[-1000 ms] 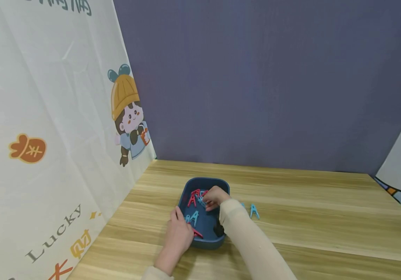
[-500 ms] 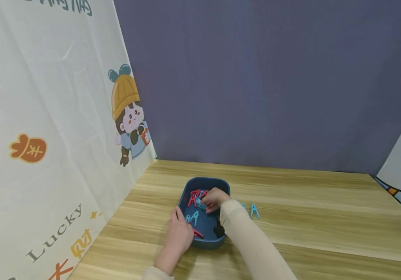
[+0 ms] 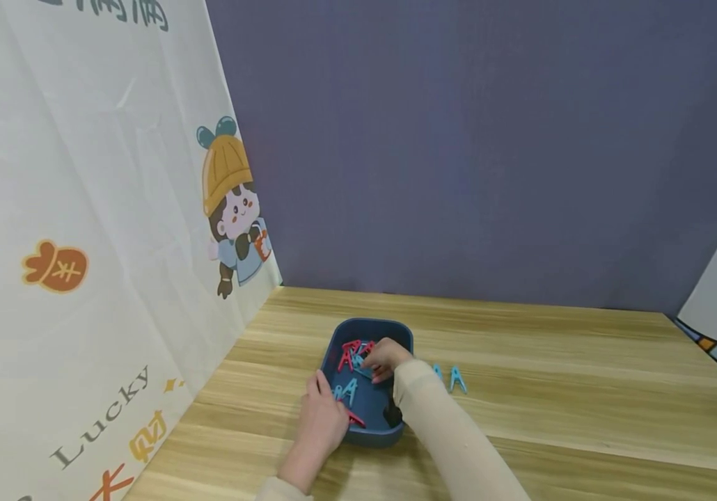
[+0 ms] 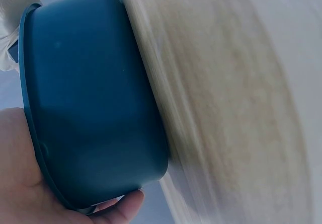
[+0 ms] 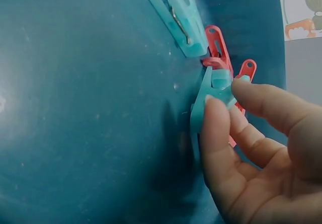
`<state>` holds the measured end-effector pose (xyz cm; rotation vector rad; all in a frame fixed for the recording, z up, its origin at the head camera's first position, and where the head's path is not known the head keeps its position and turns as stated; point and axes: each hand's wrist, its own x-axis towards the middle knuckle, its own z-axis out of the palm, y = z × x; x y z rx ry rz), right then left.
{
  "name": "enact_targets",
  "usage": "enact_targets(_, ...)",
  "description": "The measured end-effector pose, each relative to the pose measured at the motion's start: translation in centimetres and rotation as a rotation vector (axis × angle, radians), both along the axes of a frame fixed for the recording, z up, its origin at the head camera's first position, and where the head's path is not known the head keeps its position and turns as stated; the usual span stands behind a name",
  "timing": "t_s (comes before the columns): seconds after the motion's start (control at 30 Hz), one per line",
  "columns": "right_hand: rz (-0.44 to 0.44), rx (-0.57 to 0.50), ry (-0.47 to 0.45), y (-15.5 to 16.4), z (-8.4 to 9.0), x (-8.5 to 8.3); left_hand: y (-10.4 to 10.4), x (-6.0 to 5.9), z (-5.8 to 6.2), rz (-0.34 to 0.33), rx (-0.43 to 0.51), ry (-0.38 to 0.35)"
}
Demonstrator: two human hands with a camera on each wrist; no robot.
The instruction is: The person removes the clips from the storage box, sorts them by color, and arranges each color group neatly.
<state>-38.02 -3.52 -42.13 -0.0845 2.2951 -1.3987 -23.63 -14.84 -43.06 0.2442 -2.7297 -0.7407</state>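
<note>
A dark blue plastic basin [image 3: 374, 437] stands on the wooden table. My left hand [image 3: 324, 417] grips its near left rim; in the left wrist view that hand [image 4: 20, 173] curls around the basin's edge. Inside, my right hand [image 3: 386, 358] pinches a light blue clothespin [image 5: 201, 105] between thumb and fingers. Red clothespins [image 5: 217, 48] lie close behind it, partly covered by the fingers, and another light blue clothespin [image 5: 176, 17] is nearby. Toward the left hand are further light blue clothespins [image 3: 349, 391] and a red clothespin [image 3: 356, 419] partly hidden by that hand.
Right of the basin, light blue clothespins [image 3: 457, 380] lie on the table [image 3: 553, 417], one partly behind the right sleeve. A white printed sheet [image 3: 114, 174] borders the left side, and a grey-purple backdrop [image 3: 459, 153] rises behind. A small black object [image 3: 392, 415] shows beneath the right forearm.
The right hand has shifted slightly within the basin, and the light blue clothespin at its fingertips has turned a little. The left hand keeps its grip on the rim.
</note>
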Motion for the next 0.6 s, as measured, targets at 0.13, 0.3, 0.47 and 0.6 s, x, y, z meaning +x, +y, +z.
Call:
enact_targets(0.13, -0.011, 0.018, -0.001, 0.05, -0.05, -0.05, 0.05, 0.01, 0.02, 0.003, 0.006, -0.005)
enact_targets(0.3, -0.018, 0.022, -0.003, 0.17, 0.01, 0.05, 0.12, 0.12, -0.08, -0.002, 0.003, 0.01)
enact_targets(0.47, -0.011, 0.013, 0.003, 0.26, 0.31, 0.14, 0.1, 0.1, -0.22, -0.007, -0.003, 0.041)
enact_targets(0.6, 0.014, -0.008, 0.022, 0.21, 0.72, 0.13, 0.06, 0.1, -0.25, -0.005, -0.003, 0.047)
